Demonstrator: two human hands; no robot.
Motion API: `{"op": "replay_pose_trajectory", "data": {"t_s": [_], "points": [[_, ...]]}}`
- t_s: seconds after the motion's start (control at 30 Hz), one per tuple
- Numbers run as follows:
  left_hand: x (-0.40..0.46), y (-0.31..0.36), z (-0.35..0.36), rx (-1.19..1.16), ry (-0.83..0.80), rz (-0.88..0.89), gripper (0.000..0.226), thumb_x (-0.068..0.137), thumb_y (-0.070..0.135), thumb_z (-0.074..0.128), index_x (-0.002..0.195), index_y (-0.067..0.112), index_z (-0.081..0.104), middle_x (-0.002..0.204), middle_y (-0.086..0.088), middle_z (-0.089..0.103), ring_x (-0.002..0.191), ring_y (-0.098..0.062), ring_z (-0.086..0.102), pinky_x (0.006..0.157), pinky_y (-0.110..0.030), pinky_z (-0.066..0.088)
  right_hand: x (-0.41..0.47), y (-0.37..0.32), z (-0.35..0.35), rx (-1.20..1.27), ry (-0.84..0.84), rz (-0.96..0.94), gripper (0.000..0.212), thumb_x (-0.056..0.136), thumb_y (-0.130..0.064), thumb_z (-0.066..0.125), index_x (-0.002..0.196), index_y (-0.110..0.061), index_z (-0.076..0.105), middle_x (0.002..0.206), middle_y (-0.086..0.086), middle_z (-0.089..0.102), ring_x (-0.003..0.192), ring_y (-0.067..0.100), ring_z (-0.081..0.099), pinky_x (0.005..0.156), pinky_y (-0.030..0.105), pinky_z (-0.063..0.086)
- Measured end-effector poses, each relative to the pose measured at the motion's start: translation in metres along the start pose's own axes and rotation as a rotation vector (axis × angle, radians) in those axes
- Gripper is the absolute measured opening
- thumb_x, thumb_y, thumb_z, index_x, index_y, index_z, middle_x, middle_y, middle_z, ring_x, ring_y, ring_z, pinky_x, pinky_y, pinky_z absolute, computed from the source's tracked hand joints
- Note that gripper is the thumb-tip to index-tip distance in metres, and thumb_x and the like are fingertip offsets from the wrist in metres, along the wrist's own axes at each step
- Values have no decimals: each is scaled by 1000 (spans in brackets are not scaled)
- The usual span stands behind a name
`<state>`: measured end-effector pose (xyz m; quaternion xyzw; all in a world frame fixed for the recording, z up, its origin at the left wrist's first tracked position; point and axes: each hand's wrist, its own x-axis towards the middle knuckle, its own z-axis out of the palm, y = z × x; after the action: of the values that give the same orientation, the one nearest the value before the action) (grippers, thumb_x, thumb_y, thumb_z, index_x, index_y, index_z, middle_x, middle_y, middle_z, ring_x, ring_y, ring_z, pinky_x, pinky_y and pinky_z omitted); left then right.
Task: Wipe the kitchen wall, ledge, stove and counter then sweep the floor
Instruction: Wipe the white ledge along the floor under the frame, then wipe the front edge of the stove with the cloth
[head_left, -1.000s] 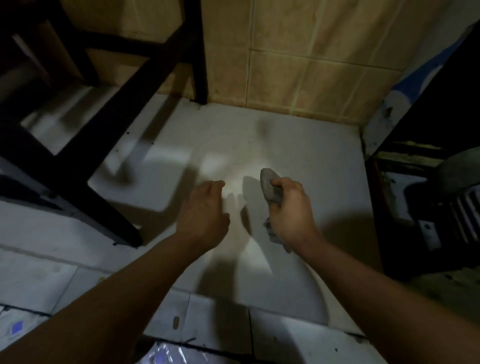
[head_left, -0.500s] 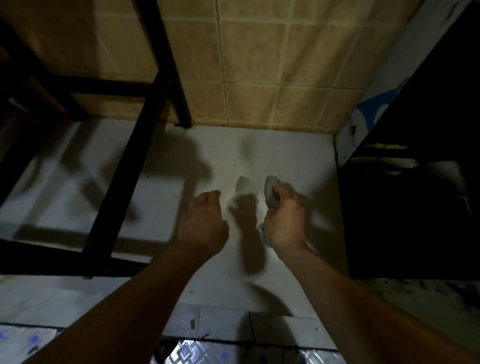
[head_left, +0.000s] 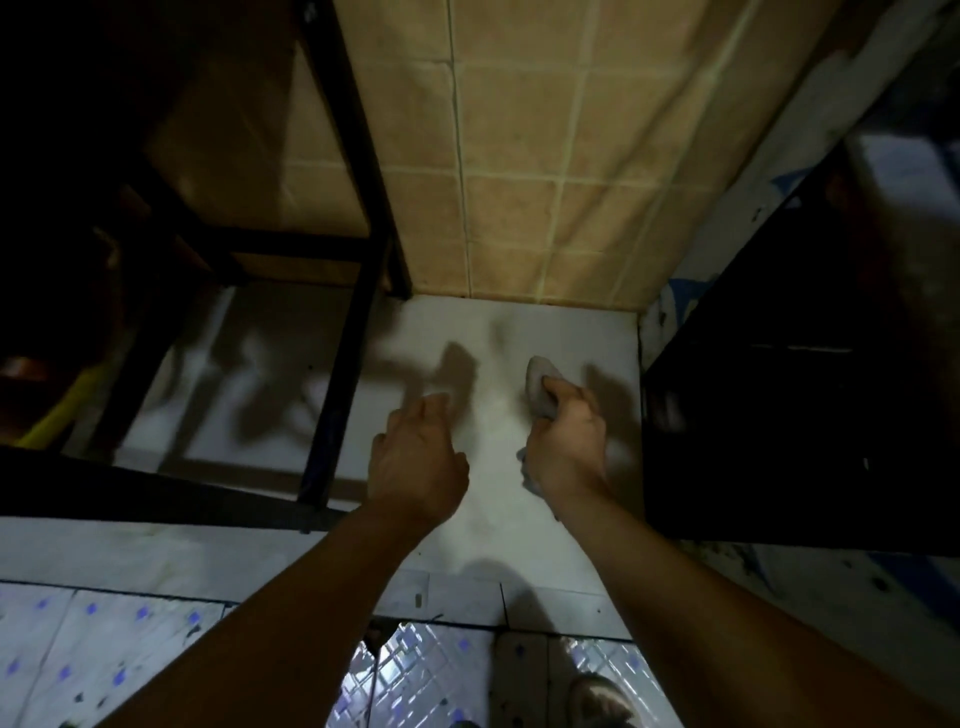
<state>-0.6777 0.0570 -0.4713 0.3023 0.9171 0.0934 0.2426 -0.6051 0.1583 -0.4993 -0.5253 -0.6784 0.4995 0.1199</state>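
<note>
I see both hands out over the white tabletop (head_left: 519, 519), in the stretch that runs to its far right corner. My right hand (head_left: 566, 447) is curled round a grey cloth (head_left: 540, 387); one bunched end of the cloth sticks out past the knuckles toward the far edge, and a smaller bit shows below the heel of the hand. I cannot tell whether the cloth touches the surface or hangs just over it. My left hand (head_left: 415, 457) holds nothing, its fingers loosely curled and pointing toward the far edge, just beside the right hand with a strip of bare white surface between them. Both hands throw dark shadows onto the tabletop beyond them.

Along the far edge rises a tan tiled wall (head_left: 519, 156) with pale grout lines. A black metal frame (head_left: 358, 260) stands on the left part of the tabletop, one leg at the far edge against the wall and another near the front edge, just left of my left forearm. At the right edge a dark unit (head_left: 779, 415) butts against the surface; I cannot make out its details in the gloom. Below the front edge, patterned floor tiles (head_left: 104, 649) with blue marks show, and something yellow (head_left: 57, 415) sits blurred at the far left
</note>
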Motion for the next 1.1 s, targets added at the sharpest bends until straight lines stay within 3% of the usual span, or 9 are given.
{"op": "replay_pose_trajectory", "data": {"t_s": [0.17, 0.27, 0.57, 0.7, 0.8, 0.93, 1.0, 1.1], "points": [[-37, 20, -69, 4, 40, 6, 60, 90, 21, 58, 142, 13, 28, 143, -7, 36, 133, -23, 33, 110, -34, 31, -29, -53, -32, -52, -30, -58, 47, 88, -3, 43, 127, -28, 50, 120, 11, 56, 89, 35, 64, 69, 47, 58], [-59, 31, -107, -13, 57, 25, 62, 91, 20, 56, 144, 14, 26, 146, -6, 34, 134, -22, 32, 110, -33, 30, -49, -87, -49, -41, -56, -66, 44, 92, -6, 42, 128, -29, 48, 118, 8, 59, 74, 32, 66, 56, 36, 57], [-118, 47, -203, -29, 146, 59, 61, 92, 20, 55, 145, 17, 25, 143, -6, 37, 130, -23, 35, 105, -35, 35, -98, -169, -94, -108, -100, -182, 41, 93, -9, 43, 131, -23, 50, 117, 7, 59, 56, 19, 63, 42, 24, 50], [-142, 43, -235, -57, 183, 57, 59, 91, 19, 54, 144, 16, 28, 140, -7, 41, 125, -23, 39, 100, -36, 39, -121, -199, -102, -108, -125, -254, 41, 94, -9, 44, 133, -21, 49, 119, 10, 59, 69, 23, 66, 48, 21, 50], [-156, 35, -255, -83, 217, 39, 58, 90, 19, 54, 143, 17, 30, 138, -6, 43, 124, -24, 40, 101, -38, 39, -136, -221, -107, -134, -125, -324, 40, 94, -5, 46, 133, -14, 50, 123, 9, 56, 61, 10, 58, 42, 5, 38], [-173, 16, -280, -54, 252, 14, 57, 90, 21, 52, 143, 18, 29, 139, -5, 41, 125, -24, 38, 101, -34, 35, -157, -253, -100, -150, -141, -388, 40, 93, -2, 48, 131, -10, 52, 130, 7, 51, 65, 3, 48, 49, -3, 36], [-180, 6, -290, -46, 270, 5, 56, 90, 21, 51, 142, 18, 29, 139, -4, 41, 124, -24, 39, 100, -35, 36, -165, -264, -93, -165, -145, -421, 40, 92, -2, 49, 131, -11, 53, 131, 7, 53, 76, 11, 56, 58, -2, 37], [-188, -6, -302, -37, 283, -13, 56, 91, 22, 51, 142, 18, 29, 138, -3, 42, 122, -24, 39, 100, -37, 37, -175, -273, -82, -156, -162, -445, 41, 90, -1, 50, 130, -11, 54, 129, 8, 53, 106, 23, 58, 81, 19, 44]]}}
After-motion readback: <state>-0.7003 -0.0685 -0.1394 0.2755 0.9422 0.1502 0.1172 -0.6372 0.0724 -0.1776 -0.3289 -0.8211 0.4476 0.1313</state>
